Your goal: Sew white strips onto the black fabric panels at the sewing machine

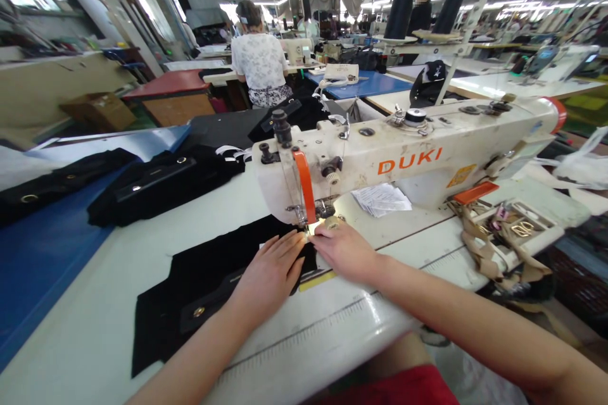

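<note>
A black fabric piece with a brass eyelet lies flat on the white sewing table, running under the needle of a white DUKI sewing machine. My left hand lies flat on the fabric, fingers stretched toward the needle. My right hand rests at the presser foot just right of the needle, fingers curled down onto the fabric edge. The two hands almost touch at the fingertips.
Stacks of black pieces lie at the table's far left on a blue sheet. Folded paper sits under the machine arm. A tray with scissors and tan webbing is at right. A seated person works ahead.
</note>
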A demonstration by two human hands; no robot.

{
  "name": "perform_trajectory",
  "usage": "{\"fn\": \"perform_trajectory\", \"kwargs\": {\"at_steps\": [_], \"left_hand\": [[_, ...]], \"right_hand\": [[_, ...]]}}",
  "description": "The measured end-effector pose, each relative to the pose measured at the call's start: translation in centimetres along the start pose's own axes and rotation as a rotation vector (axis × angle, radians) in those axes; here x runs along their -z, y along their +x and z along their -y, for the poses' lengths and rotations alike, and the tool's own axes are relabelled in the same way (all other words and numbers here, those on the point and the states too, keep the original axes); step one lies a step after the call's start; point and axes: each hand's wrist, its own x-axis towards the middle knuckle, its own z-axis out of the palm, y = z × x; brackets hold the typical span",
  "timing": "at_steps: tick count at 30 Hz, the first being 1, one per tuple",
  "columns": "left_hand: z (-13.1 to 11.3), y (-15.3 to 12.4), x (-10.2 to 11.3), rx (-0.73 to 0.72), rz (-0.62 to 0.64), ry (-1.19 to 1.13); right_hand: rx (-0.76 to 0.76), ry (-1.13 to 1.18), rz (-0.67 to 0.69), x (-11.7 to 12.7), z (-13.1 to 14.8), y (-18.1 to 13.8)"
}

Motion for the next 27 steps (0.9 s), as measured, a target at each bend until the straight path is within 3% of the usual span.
{"fn": "perform_trajectory", "kwargs": {"at_steps": [19,23,27], "left_hand": [[1.6,1.8,-0.3,0.025,0.004,0.059],[1.6,0.5,0.0,0.047,0.017,0.034],[1.0,-2.7,1.4,0.029,0.043,0.053]], "right_hand": [[-0.010,-0.013,-0.054,-0.5,-0.1,-0.4],[-0.031,0.027,-0.092,0.1,0.1,-0.8],[-0.019,0.086,-0.150,0.3,0.4,-1.1]]}}
